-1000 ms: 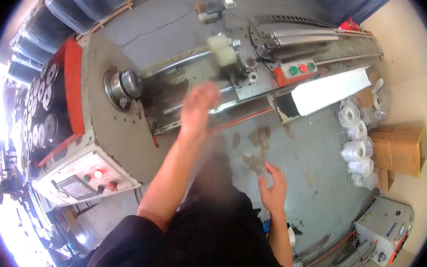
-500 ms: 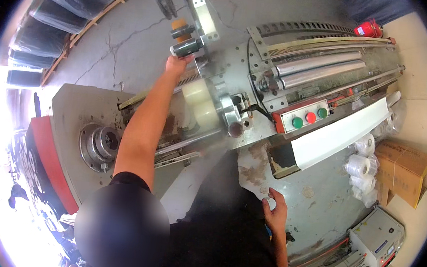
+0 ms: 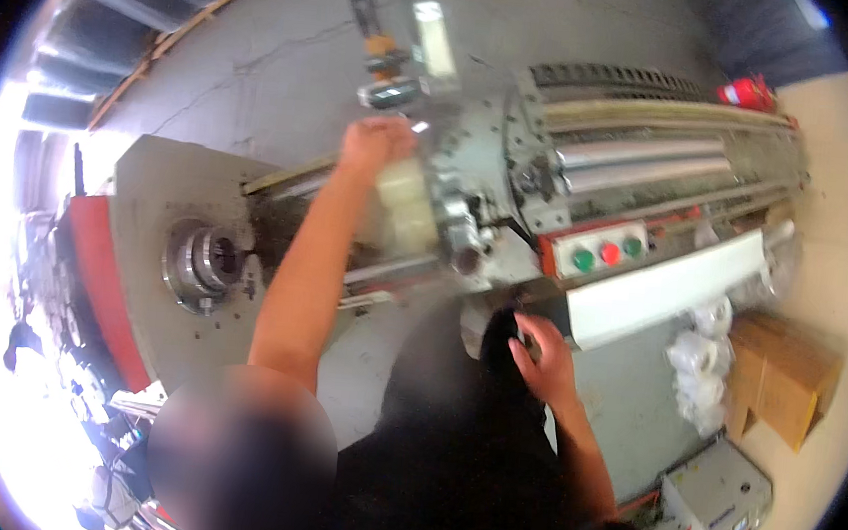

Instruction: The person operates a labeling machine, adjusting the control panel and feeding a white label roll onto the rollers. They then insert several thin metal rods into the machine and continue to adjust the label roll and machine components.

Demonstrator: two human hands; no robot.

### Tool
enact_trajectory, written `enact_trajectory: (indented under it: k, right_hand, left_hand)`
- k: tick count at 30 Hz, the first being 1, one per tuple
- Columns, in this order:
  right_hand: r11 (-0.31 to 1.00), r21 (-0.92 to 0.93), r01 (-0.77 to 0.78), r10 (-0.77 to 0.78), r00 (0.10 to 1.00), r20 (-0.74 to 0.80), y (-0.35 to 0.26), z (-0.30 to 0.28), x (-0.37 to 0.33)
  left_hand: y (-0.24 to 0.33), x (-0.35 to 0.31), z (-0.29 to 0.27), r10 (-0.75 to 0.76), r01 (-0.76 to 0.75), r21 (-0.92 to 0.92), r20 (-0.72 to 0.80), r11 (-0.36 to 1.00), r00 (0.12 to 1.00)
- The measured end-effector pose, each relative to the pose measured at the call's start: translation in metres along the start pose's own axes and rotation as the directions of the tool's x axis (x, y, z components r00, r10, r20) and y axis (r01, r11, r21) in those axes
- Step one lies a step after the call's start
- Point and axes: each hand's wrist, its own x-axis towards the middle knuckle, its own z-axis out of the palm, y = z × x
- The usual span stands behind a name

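Left arm: bare, stretched far forward and up, elbow nearly straight. Left hand (image 3: 379, 144): knuckles toward the camera, fingers curled into a closed grip, fingertips hidden. Right arm: bent, forearm rising from the lower edge, kept close to the body. Right hand (image 3: 543, 357): open, palm down, fingers loosely spread and slightly bent.

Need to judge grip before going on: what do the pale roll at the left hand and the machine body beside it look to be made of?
The pale roll under the left hand looks like wound translucent plastic film or tape: milky, slightly glossy, though blurred. The machine body looks like grey-painted metal, worn and stained, with bare shiny steel rollers.
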Motion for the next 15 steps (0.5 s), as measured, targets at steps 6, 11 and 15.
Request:
enact_trajectory:
  k: [6, 11, 15]
  right_hand:
    - [0.994, 0.026, 0.11, -0.089, 0.905, -0.415, 0.031, -0.03, 0.029]
    - [0.985, -0.149, 0.082, -0.134, 0.916, -0.379, 0.051, -0.05, 0.047]
    - [0.98, -0.134, 0.144, -0.18, 0.934, -0.31, 0.055, -0.049, 0.048]
  left_hand:
    - [0.007, -0.013, 0.008, -0.031, 0.037, 0.021, -0.214, 0.999, 0.976]
    - [0.007, -0.015, 0.013, 0.04, 0.001, 0.154, -0.258, 0.988, 0.965]
    - [0.005, -0.022, 0.022, 0.082, -0.032, 0.17, -0.296, 0.985, 0.952]
